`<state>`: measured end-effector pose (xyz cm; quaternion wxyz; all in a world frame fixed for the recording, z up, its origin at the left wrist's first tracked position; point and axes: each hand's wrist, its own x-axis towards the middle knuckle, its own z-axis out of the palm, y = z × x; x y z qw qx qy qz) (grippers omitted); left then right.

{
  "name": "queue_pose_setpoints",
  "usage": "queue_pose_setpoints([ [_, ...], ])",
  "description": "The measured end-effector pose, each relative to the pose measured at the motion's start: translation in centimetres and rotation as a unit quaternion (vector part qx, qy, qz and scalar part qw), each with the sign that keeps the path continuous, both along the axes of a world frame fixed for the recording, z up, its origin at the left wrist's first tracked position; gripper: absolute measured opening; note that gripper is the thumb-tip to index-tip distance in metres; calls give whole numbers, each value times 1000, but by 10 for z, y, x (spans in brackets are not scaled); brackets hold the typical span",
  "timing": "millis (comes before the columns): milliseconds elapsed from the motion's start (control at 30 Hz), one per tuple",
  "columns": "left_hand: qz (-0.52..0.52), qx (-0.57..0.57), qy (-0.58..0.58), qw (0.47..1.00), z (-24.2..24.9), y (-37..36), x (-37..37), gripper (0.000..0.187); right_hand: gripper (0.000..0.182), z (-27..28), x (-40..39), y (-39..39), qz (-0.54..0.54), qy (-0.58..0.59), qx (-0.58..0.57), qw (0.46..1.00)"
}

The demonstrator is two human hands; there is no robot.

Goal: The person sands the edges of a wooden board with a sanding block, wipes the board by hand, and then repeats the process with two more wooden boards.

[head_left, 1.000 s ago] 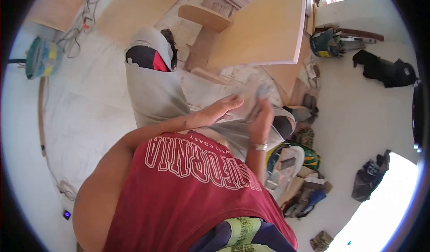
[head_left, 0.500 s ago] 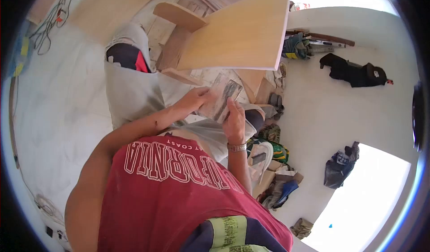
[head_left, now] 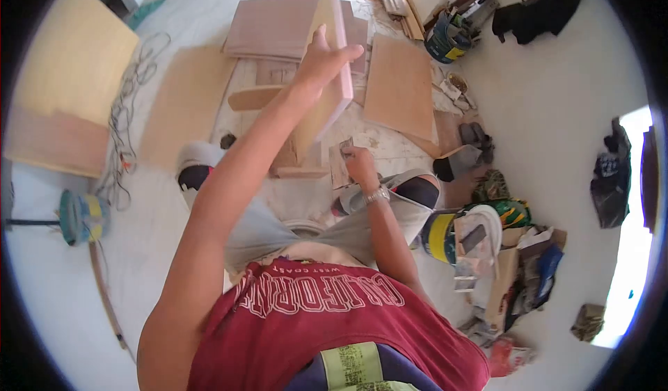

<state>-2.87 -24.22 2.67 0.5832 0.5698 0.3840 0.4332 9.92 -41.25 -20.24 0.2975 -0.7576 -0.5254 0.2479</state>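
My left hand (head_left: 320, 64) grips the edge of an upright pale wooden panel (head_left: 327, 29), its thumb across the narrow side. Smaller boards (head_left: 300, 172) adjoin the panel near its lower end. Between my knees, my right hand (head_left: 362, 167) has its fingers closed on a flat, worn, greyish rectangular piece (head_left: 339, 163). That piece is beside the foot of the panel, and its far side is partly hidden by my fingers.
On the floor ahead lie a brown board (head_left: 398, 88) and a stacked sheet (head_left: 268, 29). Cables (head_left: 125, 120) run along the left. A bucket (head_left: 440, 234) stands by my right knee, near a cardboard box (head_left: 504, 286). Another bucket (head_left: 83, 217) is at far left.
My left hand has left the flat piece and reached forward onto the panel, which now stands more edge-on. My right hand keeps the piece. The view has shifted, showing more floor.
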Motion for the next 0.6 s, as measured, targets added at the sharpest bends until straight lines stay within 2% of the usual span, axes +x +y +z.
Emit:
queue_pose_setpoints([
  [67,-19,-21,111,993,14,28,22,88,23,-44,-6,22,-52,-33,-90,994],
  [133,-27,-54,224,973,10,54,34,99,25,-65,-17,24,-8,-29,-101,994],
  [167,-36,-74,202,976,-1,76,41,88,26,-73,-24,23,12,-26,-106,994],
  [267,-66,-116,159,978,-33,119,35,57,27,-78,-42,30,-34,19,-166,985],
  [367,-108,-49,172,978,-20,128,19,23,30,-153,-40,61,17,1,-160,987],
  [400,-131,-7,170,977,-13,127,12,15,30,-134,-41,58,-5,21,-153,988],
  [433,-157,30,165,973,-10,130,4,8,30,-93,-40,46,-27,39,-153,987],
  [467,-185,95,165,964,-8,144,-9,7,31,-72,-40,33,-49,57,-156,985],
  [533,-158,80,196,965,25,129,-12,7,29,-106,-35,48,5,26,-161,987],
  [567,-100,0,232,968,60,106,-13,7,29,-121,-40,54,38,12,-160,986],
  [600,-98,-44,225,968,61,134,-29,10,28,-115,-45,49,37,32,-164,985],
])
